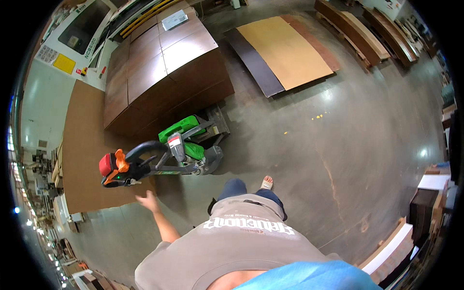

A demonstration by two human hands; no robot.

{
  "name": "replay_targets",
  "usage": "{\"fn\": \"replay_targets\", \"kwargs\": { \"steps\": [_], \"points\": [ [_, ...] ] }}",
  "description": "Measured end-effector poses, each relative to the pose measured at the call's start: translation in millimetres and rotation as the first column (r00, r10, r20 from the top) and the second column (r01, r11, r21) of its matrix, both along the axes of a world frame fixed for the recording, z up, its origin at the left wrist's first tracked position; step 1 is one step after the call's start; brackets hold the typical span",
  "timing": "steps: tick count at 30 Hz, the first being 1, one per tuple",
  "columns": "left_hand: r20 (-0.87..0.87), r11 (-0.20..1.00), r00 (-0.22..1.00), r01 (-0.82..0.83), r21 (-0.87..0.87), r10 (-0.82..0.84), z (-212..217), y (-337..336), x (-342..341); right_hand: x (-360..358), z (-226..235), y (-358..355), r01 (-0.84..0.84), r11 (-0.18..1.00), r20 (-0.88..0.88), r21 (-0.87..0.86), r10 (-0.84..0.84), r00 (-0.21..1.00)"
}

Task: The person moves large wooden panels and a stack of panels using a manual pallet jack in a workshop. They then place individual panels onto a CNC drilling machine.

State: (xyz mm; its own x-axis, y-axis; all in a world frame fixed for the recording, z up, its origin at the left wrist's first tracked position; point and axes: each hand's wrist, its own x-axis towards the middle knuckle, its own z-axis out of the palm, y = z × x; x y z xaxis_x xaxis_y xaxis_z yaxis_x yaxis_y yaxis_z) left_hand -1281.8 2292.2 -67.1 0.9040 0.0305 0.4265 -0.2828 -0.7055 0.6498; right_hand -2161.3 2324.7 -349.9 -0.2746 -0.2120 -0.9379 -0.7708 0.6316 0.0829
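Note:
My left hand (148, 199) reaches out to the left with its fingers apart and nothing in them. It is just short of the control handle (126, 168) of an electric pallet jack (188, 145), and overlaps the edge of a large brown board (92, 159) in the picture. The handle is black with orange and red parts; the jack's body is green and grey. Beyond the jack rises a big stack of dark brown panels (169, 63), with a white sheet (174, 19) on top. My right hand is out of sight.
A white machine (72, 43) with a dark window stands at the far left. Flat sheets (285, 53) in tan, black and brown lie low on the floor ahead. Long wooden pieces (353, 34) lie far right. Panels and boards (386, 251) line the near right edge.

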Motion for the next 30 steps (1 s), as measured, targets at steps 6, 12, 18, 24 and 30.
{"fn": "replay_targets", "kwargs": {
  "steps": [6, 12, 18, 24, 30],
  "points": [
    [-0.991, 0.501, -0.126, 0.855, -0.132, -0.048, -72.1, -125.4, -165.3, 5.7, -15.4, -202.2, -0.271, 0.939, 0.206, -0.209, 0.314, 0.927],
    [-0.840, -0.056, 0.173, 0.971, 0.234, -0.513, -40.5, -477.1, -212.9, 153.6, 41.4, -629.2, 0.271, 0.426, 0.390, -0.863, 0.222, 0.894],
    [-0.770, -0.283, -0.009, 0.933, 0.223, -0.637, 93.8, -754.6, -218.4, 321.7, 242.6, -910.0, 0.488, 0.463, 0.657, -0.740, 0.342, 0.672],
    [-0.578, -0.368, -0.129, 0.874, 0.318, -0.806, 194.1, -966.8, -201.8, 319.1, 260.8, -993.8, 0.273, 0.435, 0.410, -0.858, 0.260, 0.874],
    [-0.674, -0.544, -0.326, 0.828, 0.136, -0.663, 233.5, -1128.3, -195.7, 225.4, 148.4, -967.3, 0.154, 0.776, 0.150, -0.612, -0.077, 0.986]
  ]
}}
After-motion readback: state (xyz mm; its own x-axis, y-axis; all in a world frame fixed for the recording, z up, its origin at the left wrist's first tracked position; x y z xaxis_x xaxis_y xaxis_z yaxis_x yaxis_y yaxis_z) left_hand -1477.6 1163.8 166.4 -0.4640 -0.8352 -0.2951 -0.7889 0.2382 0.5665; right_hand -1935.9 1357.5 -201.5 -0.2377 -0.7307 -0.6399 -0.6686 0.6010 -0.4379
